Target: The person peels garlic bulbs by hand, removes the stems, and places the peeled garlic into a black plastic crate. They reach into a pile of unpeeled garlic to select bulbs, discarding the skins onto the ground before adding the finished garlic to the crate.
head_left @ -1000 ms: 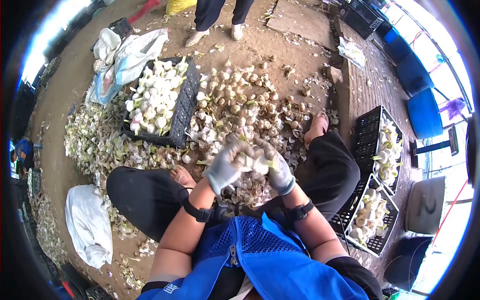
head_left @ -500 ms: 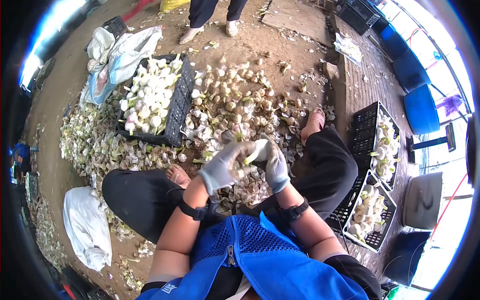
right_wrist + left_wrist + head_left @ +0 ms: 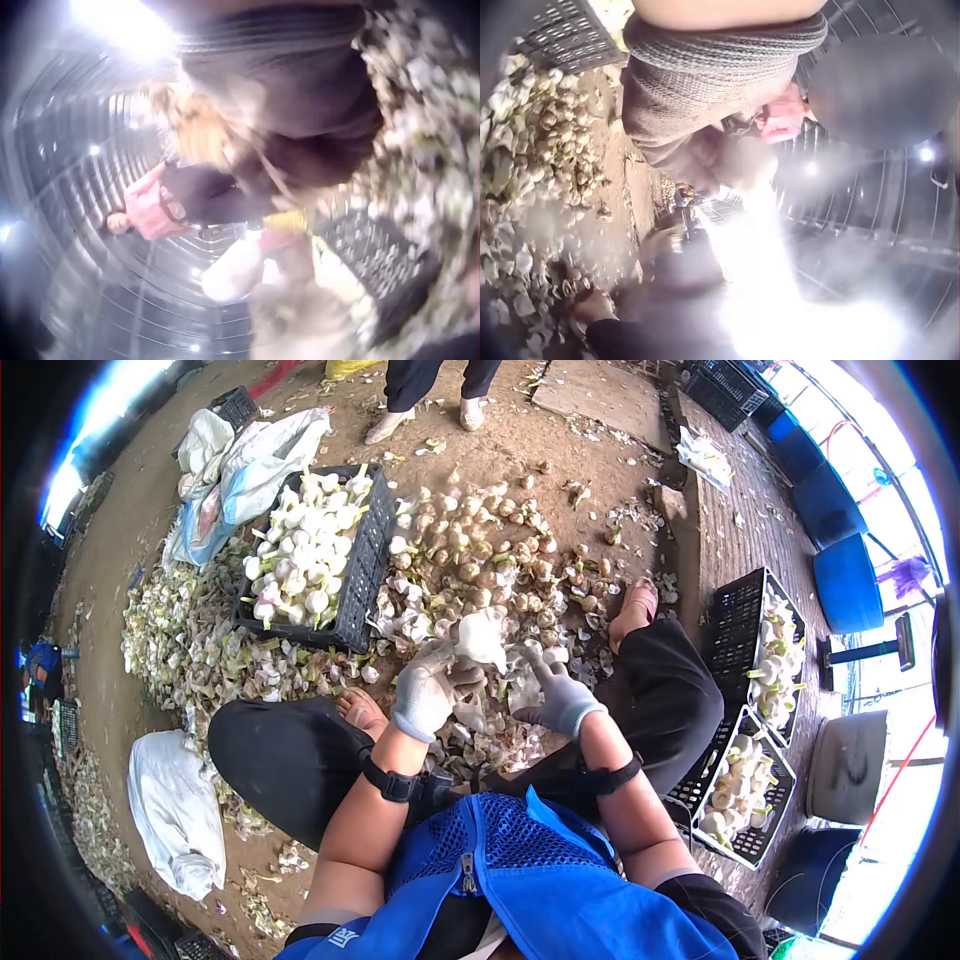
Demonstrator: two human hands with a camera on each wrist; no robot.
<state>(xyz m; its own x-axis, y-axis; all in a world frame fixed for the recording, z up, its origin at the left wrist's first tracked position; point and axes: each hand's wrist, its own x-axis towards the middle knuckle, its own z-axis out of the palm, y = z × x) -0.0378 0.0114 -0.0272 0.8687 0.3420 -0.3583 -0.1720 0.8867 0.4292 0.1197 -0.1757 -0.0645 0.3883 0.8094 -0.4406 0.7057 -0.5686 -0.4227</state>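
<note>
In the head view my gloved left hand (image 3: 428,688) has its fingers curled, with a blurred white garlic bulb (image 3: 482,638) right at its fingertips. A pale, blurred shape also shows beyond the left glove (image 3: 705,97) in the left wrist view. My gloved right hand (image 3: 560,700) is apart from the bulb, its fingers spread. Glare and motion blur hide most of the right fingers in the right wrist view. Beneath both hands lie papery garlic skins (image 3: 505,745), and a heap of brownish unpeeled garlic (image 3: 480,535) spreads just ahead.
A black crate (image 3: 372,555) of white bulbs stands front left, amid skins. Two more garlic-filled crates (image 3: 735,625) stand at right. White sacks (image 3: 178,815) lie at left. Someone's shoes (image 3: 472,414) are ahead; blue barrels (image 3: 847,585) line the right side.
My hands worked close together on a bulb; now the right has moved away to the right with fingers spread. The white bulb shows farther forward, by the left fingertips.
</note>
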